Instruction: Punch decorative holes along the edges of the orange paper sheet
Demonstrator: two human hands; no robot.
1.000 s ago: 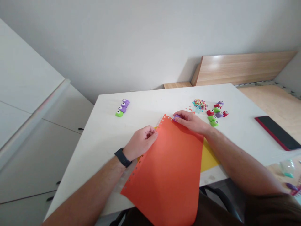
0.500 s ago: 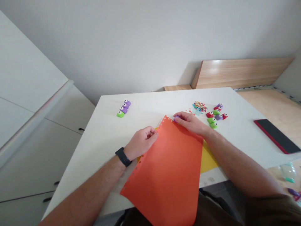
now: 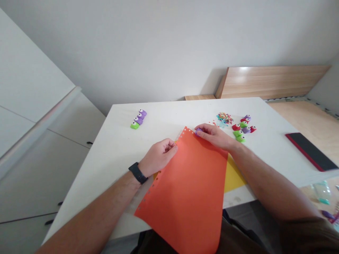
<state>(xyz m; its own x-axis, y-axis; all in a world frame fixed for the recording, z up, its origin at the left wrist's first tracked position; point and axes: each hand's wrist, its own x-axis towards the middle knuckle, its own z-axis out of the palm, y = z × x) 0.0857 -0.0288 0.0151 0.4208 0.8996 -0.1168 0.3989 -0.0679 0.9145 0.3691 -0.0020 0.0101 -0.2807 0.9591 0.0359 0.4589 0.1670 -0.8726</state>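
Barely any movement since the earlier frame, just my view dipping slightly, left hand (image 3: pixel 158 156) pinching an orange sheet (image 3: pixel 190 187) by its holed left edge, right hand (image 3: pixel 215 137) pinching a purple punch (image 3: pixel 198 131) between thumb and fingers at the sheet's far edge, above the worktop (image 3: pixel 113 148)

Around the left wrist (image 3: pixel 143 168), a black wristwatch (image 3: pixel 137 172) with a broad strap was worn; a dark brown sleeve (image 3: pixel 304 234) was seen near right, dark legwear (image 3: pixel 156 242) near centre.
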